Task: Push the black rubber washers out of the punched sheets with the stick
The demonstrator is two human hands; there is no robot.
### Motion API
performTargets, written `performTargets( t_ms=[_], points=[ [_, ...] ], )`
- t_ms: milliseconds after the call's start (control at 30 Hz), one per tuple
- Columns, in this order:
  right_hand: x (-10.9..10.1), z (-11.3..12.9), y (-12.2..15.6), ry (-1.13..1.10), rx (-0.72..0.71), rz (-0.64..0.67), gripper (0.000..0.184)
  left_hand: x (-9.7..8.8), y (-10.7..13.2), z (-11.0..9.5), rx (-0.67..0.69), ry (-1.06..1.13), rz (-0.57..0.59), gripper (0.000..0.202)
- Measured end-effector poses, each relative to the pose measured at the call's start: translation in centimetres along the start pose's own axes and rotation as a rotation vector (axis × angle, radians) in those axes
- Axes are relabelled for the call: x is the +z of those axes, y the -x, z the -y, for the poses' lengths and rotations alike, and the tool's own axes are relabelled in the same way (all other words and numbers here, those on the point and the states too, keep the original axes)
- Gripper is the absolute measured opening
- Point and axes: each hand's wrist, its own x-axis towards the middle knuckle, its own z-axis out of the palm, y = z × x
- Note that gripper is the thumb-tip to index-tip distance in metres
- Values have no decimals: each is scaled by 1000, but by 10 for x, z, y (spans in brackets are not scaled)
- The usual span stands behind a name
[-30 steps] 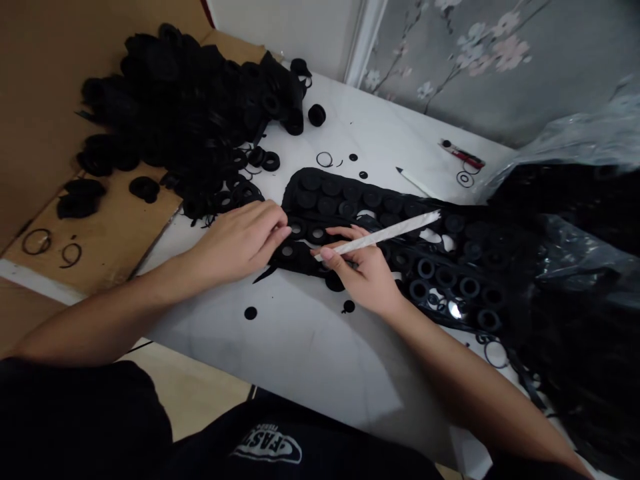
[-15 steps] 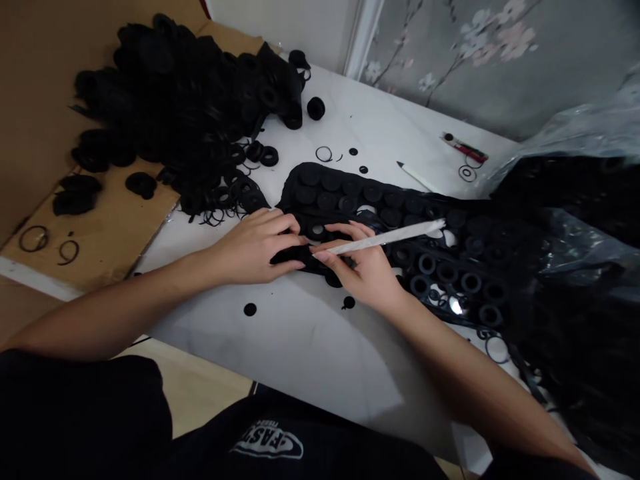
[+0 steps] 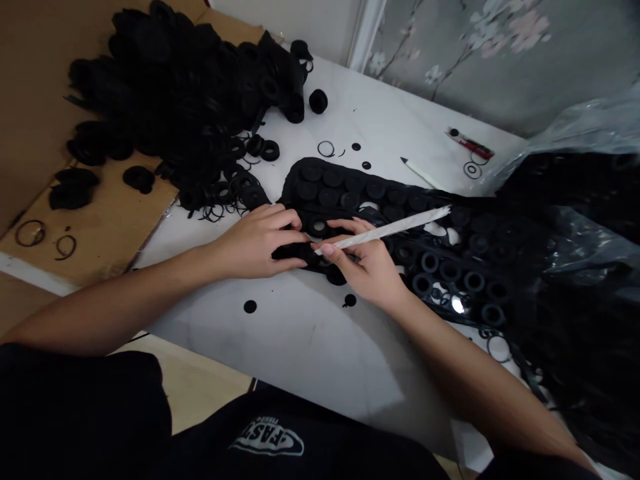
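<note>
White stick [image 3: 395, 227]: clasped in your right grip [image 3: 369, 265], shaft pointing between two and three o'clock. Black ringed sheet [image 3: 289, 252]: end pinched in your left grip [image 3: 250, 247], just beside the stick's tip, at its nine o'clock; long axis running between three and four.

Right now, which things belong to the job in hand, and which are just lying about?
In hand:
slim white stick, in the right hand
black sheet of round, cup-like shapes, touched by the left hand

Seemingly lying about:
slim red-and-black tool
dark-tipped white pencil-shaped rod
small flat black disc
</note>
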Motion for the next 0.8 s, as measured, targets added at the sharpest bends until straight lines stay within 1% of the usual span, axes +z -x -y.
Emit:
performTargets(
  t_ms=[167, 300, 367, 467, 633, 733, 800],
  points=[
    [0, 0, 0, 2, 12, 4, 21, 0, 0, 1, 0, 18, -5, 28],
    [-1, 0, 0, 28, -5, 17, 20, 1, -1, 1, 14, 27, -15, 30],
    [-1, 0, 1, 61, -40, 24, 18, 2, -1, 1, 6, 27, -9, 32],
    [-1, 1, 4, 165, -135, 30, 16, 3, -1, 1, -16, 26, -4, 34],
    [-3, 2, 8, 324, -283, 84, 17, 6, -2, 0, -33, 41, -21, 35],
    [-4, 1, 7, 349, -314, 115, 16, 7, -3, -1, -102, 90, -34, 38],
    [-2, 0, 7, 344, -304, 121, 16, 9, -4, -3, -158, 149, -33, 36]
  ],
)
